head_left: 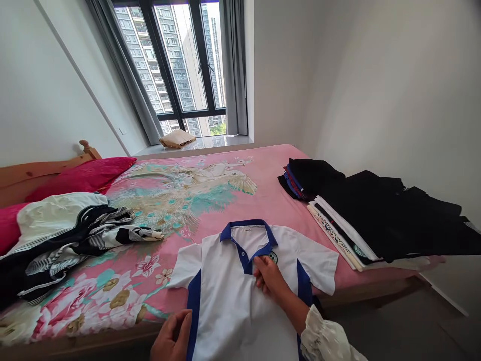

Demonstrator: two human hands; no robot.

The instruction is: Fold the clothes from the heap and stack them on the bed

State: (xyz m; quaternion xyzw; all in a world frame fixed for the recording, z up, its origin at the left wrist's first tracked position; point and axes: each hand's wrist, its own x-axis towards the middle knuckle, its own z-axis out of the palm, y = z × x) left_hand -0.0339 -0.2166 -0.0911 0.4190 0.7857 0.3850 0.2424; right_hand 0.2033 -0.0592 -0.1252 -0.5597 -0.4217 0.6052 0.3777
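Right grip (269,277) on shirt (225,301), between clothes heap (78,238) and stack (368,215)

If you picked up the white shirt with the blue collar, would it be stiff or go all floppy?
Probably floppy: the white shirt shows soft creases below the right hand. Its short sleeves, spread out to both sides, would likely dangle. The blue collar may keep its shape better, because it's folded over with neat edges.

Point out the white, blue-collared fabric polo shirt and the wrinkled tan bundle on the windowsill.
White, blue-collared fabric polo shirt (239,306): head view, on the white front, near its visible middle.
Wrinkled tan bundle (178,139): head view, on its broad upper side.
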